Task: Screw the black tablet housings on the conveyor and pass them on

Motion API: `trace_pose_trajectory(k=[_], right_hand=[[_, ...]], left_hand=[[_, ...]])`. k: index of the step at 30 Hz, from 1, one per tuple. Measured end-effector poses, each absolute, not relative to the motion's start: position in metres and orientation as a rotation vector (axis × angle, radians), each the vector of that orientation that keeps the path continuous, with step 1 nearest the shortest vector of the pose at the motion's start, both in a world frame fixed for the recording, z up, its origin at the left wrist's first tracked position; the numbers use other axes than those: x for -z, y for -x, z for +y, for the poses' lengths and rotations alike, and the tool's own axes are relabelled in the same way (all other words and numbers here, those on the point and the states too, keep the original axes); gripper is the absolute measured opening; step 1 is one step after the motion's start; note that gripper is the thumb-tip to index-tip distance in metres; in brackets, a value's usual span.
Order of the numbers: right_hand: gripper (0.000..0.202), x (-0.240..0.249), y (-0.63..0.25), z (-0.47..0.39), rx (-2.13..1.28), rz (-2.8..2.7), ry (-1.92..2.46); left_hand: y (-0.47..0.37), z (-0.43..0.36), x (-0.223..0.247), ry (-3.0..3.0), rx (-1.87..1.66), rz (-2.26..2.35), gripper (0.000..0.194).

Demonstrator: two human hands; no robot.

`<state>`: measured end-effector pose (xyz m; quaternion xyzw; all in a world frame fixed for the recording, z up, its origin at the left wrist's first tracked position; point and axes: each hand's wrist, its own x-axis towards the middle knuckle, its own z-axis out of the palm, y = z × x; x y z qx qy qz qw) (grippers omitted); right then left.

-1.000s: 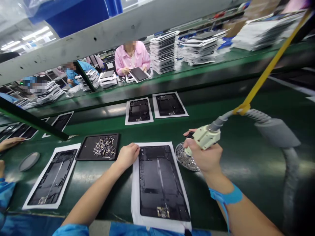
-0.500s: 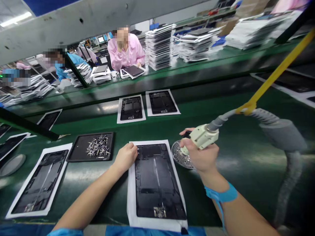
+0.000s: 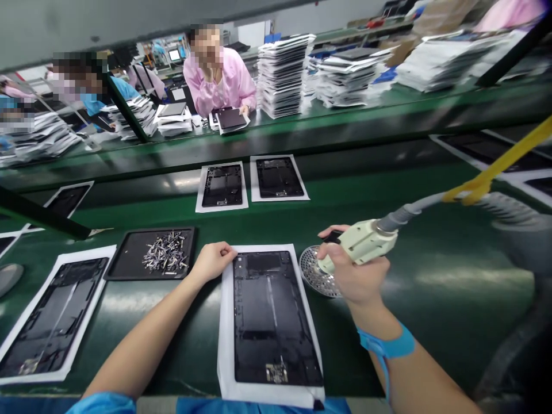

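Head view: right hand fingers wrapped round screwdriver over round dish; left hand fingers curled on panel corner.

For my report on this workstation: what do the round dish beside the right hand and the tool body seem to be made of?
The round dish looks like bare metal: silvery, shiny, perforated. The tool body in the right hand looks like matte cream plastic, moulded, without glints.
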<state>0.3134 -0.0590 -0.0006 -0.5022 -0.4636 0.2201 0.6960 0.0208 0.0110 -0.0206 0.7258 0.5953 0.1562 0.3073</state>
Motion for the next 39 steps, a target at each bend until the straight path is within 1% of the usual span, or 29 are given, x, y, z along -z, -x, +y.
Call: trace_pose_trajectory(k=[8, 12, 19, 39], right_hand=[[0.023, 0.003, -0.31, -0.056, -0.494, -1.028, 1.093], [0.026, 0.007, -0.306, -0.054, -0.514, -1.018, 1.032], [0.024, 0.007, -0.296, -0.056, -0.529, -1.062, 1.007], [0.026, 0.017, -0.298, -0.054, -0.554, -1.062, 1.036]], left_hand=[[-0.023, 0.011, 0.019, -1.993, -0.334, 1.524, 0.018], [-0.023, 0.014, 0.016, -1.997, -0.311, 1.519, 0.018], [-0.026, 0.013, 0.011, -2.005, -0.256, 1.527, 0.016], [-0.019, 0.014, 0.016, -2.009, -0.343, 1.43, 0.023]])
